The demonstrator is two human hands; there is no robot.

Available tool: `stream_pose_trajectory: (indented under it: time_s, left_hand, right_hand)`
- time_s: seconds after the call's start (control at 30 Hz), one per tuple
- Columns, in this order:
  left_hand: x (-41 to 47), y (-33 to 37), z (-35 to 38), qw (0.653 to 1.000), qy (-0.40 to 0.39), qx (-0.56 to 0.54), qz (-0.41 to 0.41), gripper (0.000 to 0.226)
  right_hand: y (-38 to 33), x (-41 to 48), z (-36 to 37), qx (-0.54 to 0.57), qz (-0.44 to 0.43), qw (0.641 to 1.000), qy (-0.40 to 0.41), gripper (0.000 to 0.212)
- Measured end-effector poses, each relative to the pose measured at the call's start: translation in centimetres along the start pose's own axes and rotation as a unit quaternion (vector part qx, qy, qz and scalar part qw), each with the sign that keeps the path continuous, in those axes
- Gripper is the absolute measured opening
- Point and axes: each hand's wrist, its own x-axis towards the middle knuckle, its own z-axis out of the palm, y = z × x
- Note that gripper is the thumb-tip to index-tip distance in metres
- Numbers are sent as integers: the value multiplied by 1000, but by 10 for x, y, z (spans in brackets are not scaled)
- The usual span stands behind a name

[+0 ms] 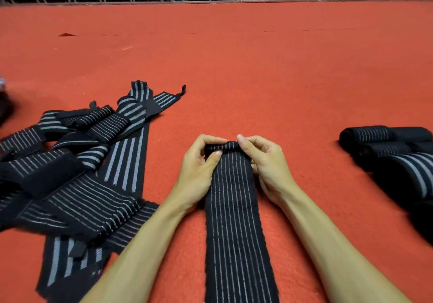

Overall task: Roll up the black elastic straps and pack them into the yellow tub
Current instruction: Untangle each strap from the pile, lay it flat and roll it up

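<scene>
- We see a red felt surface (257,68) under everything.
- A loose heap of black, grey-striped elastic straps (77,173) sprawls at its left.
- One long black striped strap (234,220) lies flat in the middle, its far end rolled.
- Rolled black straps (393,159) sit at the right.
- Our left grip (199,169) and right grip (267,162) both pinch that rolled end.

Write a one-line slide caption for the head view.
Left hand and right hand pinch the small roll at the far end of a black strap; loose straps lie left, finished rolls right.
</scene>
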Motion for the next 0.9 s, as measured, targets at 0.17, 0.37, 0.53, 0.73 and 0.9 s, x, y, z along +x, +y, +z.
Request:
stream_pose_trajectory:
  time_s: [0.17, 0.37, 0.53, 0.73, 0.9]
  left_hand:
    - [1, -4, 1, 999, -32, 14, -22, 22]
    - [1, -2, 4, 999, 6, 28, -47, 36]
    - [3, -4, 5, 999, 13, 25, -36, 36]
    - [1, -2, 3, 1000, 0, 0, -23, 16]
    - [0, 1, 4, 999, 20, 2, -24, 15]
  right_hand:
    - [5, 0, -1, -20, -35, 999, -7, 11]
    - [6, 0, -4, -50, -62, 997, -16, 19]
    - [5, 1, -5, -46, -106, 993, -13, 27]
    - [4, 0, -5, -36, -105, 994, -26, 25]
    - [4, 0, -5, 3, -65, 997, -39, 8]
